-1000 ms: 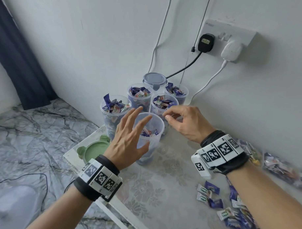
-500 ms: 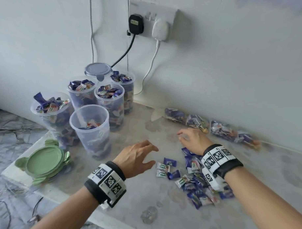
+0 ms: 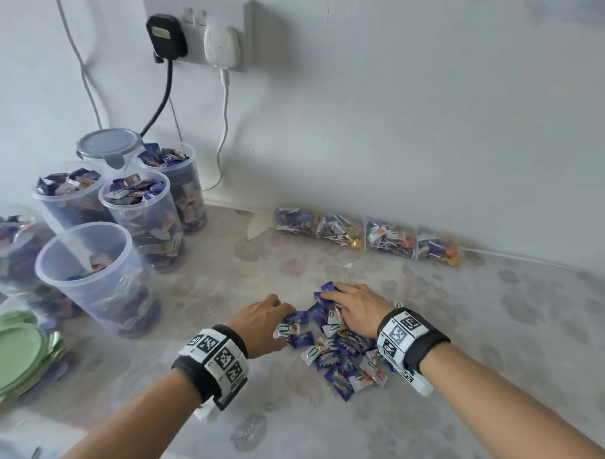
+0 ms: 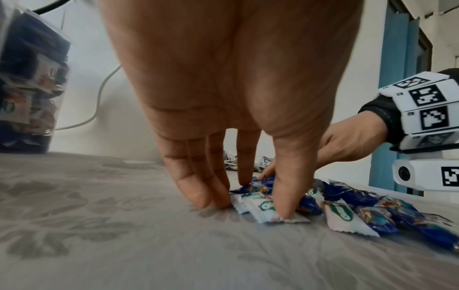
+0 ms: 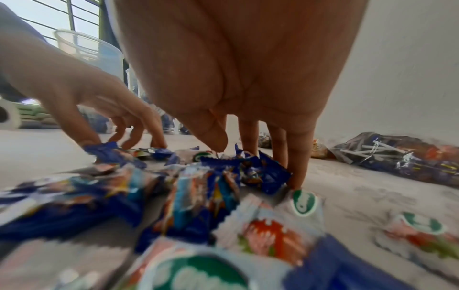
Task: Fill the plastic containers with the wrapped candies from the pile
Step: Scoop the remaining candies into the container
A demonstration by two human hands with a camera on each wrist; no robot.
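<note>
pile: we see the wrapped candies (image 3: 338,347) loose on the counter (image 3: 460,372), blue and white wrappers, well right of the containers
left hand (image 3: 261,325): at the pile's left edge, fingers (image 4: 196,188) pointing down, thumb and fingertips closing on a white candy (image 4: 263,208); we call it a pinch forming
right hand (image 3: 355,312): on top of the pile's far side, fingers (image 5: 295,164) curled down into blue wrappers, gathering
target: open container (image 3: 93,273) nearest us, only partly filled
other containers (image 3: 140,216): four heaped, one lidded (image 3: 108,145) at the back
lids: green lids (image 3: 12,353) stacked by the counter's left edge
risk: we reckon slick wrappers slip from a loose grab during the carry; an overfull handful spills at the rim; a wrist could knock the tall container
extra: bagged sweets (image 3: 366,233) along the wall
</note>
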